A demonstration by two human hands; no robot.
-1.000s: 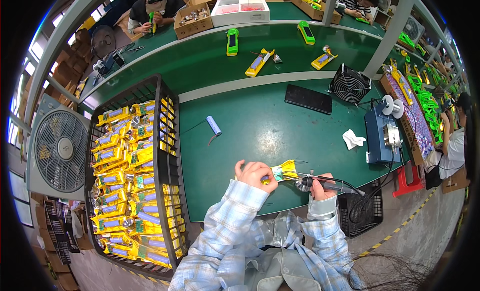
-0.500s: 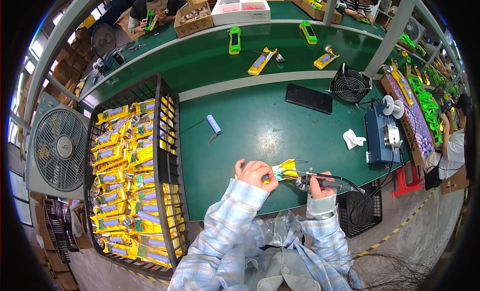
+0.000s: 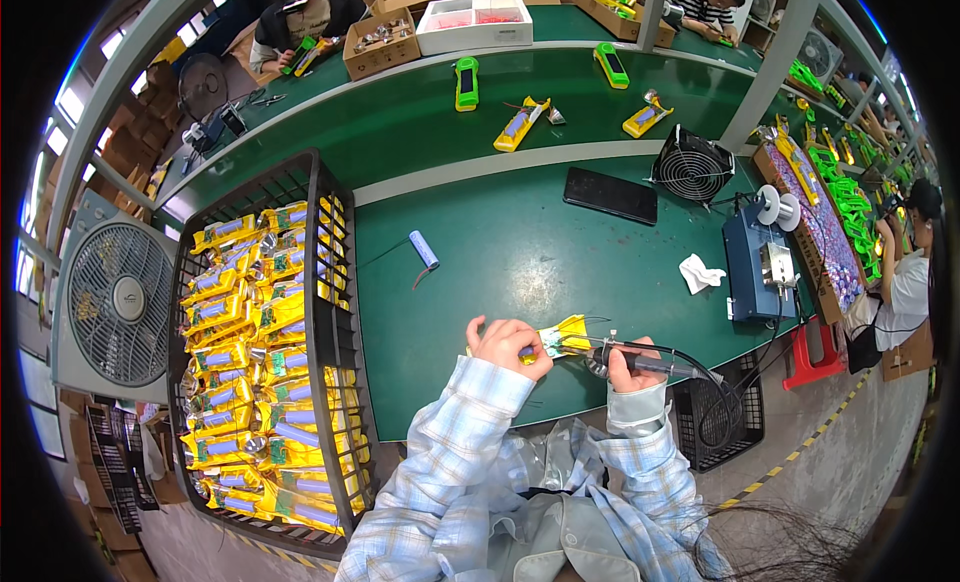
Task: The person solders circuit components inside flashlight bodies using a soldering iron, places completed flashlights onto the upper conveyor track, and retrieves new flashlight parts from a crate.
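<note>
My left hand [image 3: 508, 345] is closed on a yellow plastic housing [image 3: 571, 332] at the near edge of the green table. A small circuit board and thin dark wires show in the housing; my fingers hide its left end. My right hand [image 3: 633, 368] grips a soldering iron [image 3: 655, 365] with a thin feed tube along it. The iron's front end points left at the board; whether its tip touches is too small to tell. A rounded silvery part by the housing is partly hidden behind my right fingers. Farther back lies a loose blue battery cell [image 3: 424, 250] with wires.
A black crate [image 3: 333, 352] full of yellow housings stands at left, beside a fan [image 3: 128, 298]. At right are a blue solder feeder [image 3: 757, 267], white tissue [image 3: 701, 273], phone [image 3: 610, 196] and small black fan [image 3: 694, 168]. Green devices lie on the shelf beyond; co-workers sit around.
The view has shifted slightly. My hands keep nearly the same pose on the housing and soldering iron. A co-worker at the far left has lowered and tilted a green device.
</note>
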